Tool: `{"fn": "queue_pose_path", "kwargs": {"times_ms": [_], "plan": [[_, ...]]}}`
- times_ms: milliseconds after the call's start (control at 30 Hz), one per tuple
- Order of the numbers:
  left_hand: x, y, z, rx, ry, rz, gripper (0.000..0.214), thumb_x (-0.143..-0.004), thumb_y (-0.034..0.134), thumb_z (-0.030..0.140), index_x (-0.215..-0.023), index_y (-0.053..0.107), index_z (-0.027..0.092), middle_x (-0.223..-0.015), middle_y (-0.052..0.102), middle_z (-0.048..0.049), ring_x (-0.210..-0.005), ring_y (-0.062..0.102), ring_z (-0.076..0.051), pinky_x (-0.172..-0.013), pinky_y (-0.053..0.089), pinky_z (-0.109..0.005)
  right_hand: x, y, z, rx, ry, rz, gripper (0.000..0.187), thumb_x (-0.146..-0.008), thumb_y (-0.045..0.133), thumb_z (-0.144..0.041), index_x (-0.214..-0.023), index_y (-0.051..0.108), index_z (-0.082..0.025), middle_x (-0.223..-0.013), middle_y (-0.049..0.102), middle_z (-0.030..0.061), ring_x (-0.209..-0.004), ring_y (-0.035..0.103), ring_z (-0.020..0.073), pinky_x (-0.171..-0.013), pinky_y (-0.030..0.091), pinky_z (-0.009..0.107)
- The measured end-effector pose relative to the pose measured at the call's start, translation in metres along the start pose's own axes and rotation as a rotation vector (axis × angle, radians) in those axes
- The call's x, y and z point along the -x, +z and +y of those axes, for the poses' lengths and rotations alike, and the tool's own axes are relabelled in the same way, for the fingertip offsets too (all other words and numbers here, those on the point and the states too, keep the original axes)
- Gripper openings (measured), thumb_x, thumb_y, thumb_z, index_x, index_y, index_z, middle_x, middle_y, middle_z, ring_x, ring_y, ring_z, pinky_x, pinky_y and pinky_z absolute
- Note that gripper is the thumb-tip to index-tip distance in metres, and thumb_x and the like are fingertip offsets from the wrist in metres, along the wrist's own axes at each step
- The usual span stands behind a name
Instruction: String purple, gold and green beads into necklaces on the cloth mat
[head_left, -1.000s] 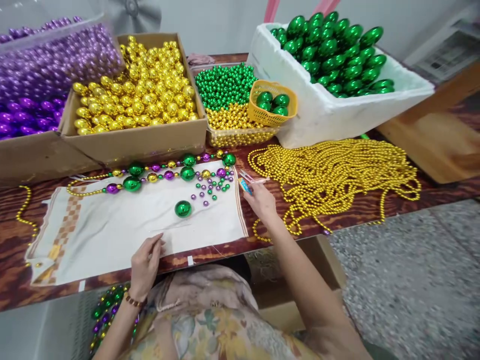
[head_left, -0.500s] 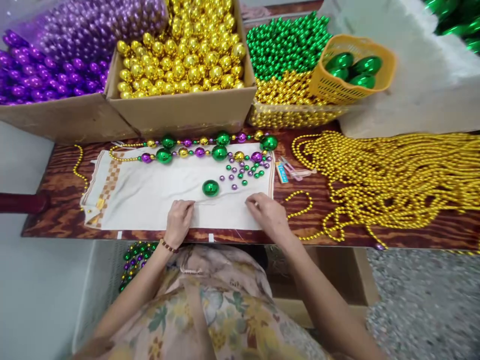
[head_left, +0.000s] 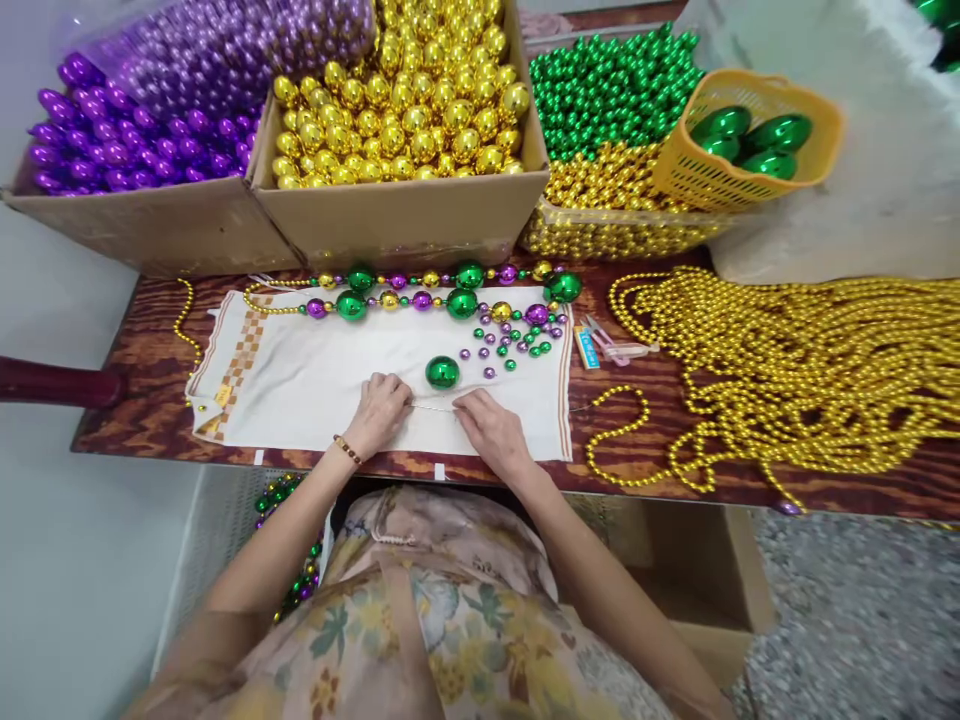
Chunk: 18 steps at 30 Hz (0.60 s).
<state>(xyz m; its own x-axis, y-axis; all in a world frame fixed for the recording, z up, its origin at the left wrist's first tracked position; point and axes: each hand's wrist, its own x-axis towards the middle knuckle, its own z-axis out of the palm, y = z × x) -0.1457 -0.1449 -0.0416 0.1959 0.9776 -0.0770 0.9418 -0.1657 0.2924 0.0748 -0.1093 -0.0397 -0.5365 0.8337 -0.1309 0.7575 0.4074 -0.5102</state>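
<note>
A thin string [head_left: 433, 407] runs between my two hands, low over a white towel [head_left: 300, 390]. My left hand [head_left: 382, 412] is closed in a pinch on its left end. The fingers of my right hand [head_left: 491, 430] pinch it farther right. Just beyond my hands lies a large green bead [head_left: 442, 372] on the towel. Several small purple and green beads [head_left: 511, 365] are scattered to its right. Along the towel's far edge stretches a looped necklace [head_left: 462, 303] of green, purple and gold beads.
Cardboard boxes of purple beads [head_left: 135, 140] and gold beads [head_left: 412, 120] stand at the back. Beside them is a tub of green beads [head_left: 615, 90], with a yellow basket [head_left: 817, 150] on it. Gold bead strands [head_left: 795, 380] cover the right side, near scissors [head_left: 604, 340].
My right hand has moved left, closer to my left hand, and the string between them now shows more plainly. The whole view has shifted slightly; the beads lie as before.
</note>
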Motion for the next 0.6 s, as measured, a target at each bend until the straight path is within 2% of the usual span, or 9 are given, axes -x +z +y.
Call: {"fn": "queue_pose_path", "kwargs": {"times_ms": [167,233,333,467,600], "plan": [[0.004,-0.023,0.006,-0.034,0.207,-0.021,0.016,-0.099,0.043,0.021,-0.096,0.058,0.018,-0.096,0.062,-0.0078,-0.095,0.045,-0.024,-0.082,0.034,-0.039,0.007,-0.001,-0.007,-0.010,-0.143,0.061,0.031,-0.101,0.043,-0.027,-0.122,0.066,-0.024,-0.122,0.068,0.0066,-0.096,0.067,0.0174,-0.067,0.049,0.024],[0.008,-0.033,0.013,-0.058,0.273,-0.031,0.018,-0.100,0.040,0.022,-0.096,0.057,0.018,-0.091,0.063,-0.0067,-0.093,0.047,-0.022,-0.082,0.034,-0.038,0.010,-0.001,-0.008,0.018,-0.186,0.036,0.031,-0.102,0.041,-0.026,-0.118,0.068,-0.025,-0.113,0.071,0.0050,-0.093,0.068,0.0168,-0.064,0.047,0.023],[0.014,-0.044,0.023,-0.136,0.293,-0.034,0.017,-0.100,0.042,0.023,-0.095,0.057,0.017,-0.090,0.064,-0.0063,-0.091,0.050,-0.022,-0.080,0.034,-0.037,0.019,-0.004,-0.004,0.032,-0.227,-0.009,0.032,-0.102,0.040,-0.024,-0.111,0.070,-0.024,-0.099,0.074,0.0040,-0.088,0.069,0.0163,-0.062,0.045,0.023],[0.016,-0.051,0.029,-0.166,0.284,-0.042,0.018,-0.099,0.046,0.029,-0.092,0.058,0.017,-0.087,0.065,-0.0060,-0.089,0.054,-0.022,-0.080,0.036,-0.038,0.040,-0.008,0.011,-0.020,-0.188,-0.017,0.030,-0.102,0.039,-0.026,-0.102,0.069,-0.023,-0.092,0.073,0.0042,-0.081,0.069,0.0175,-0.061,0.045,0.025],[0.013,-0.051,0.019,0.017,0.212,0.007,0.017,-0.099,0.047,0.026,-0.095,0.061,0.018,-0.089,0.067,-0.0051,-0.088,0.059,-0.019,-0.083,0.041,-0.035,0.067,-0.011,0.033,-0.208,-0.035,0.110,0.027,-0.100,0.041,-0.031,-0.095,0.066,-0.023,-0.091,0.070,0.0050,-0.080,0.068,0.0188,-0.066,0.049,0.028]]}}
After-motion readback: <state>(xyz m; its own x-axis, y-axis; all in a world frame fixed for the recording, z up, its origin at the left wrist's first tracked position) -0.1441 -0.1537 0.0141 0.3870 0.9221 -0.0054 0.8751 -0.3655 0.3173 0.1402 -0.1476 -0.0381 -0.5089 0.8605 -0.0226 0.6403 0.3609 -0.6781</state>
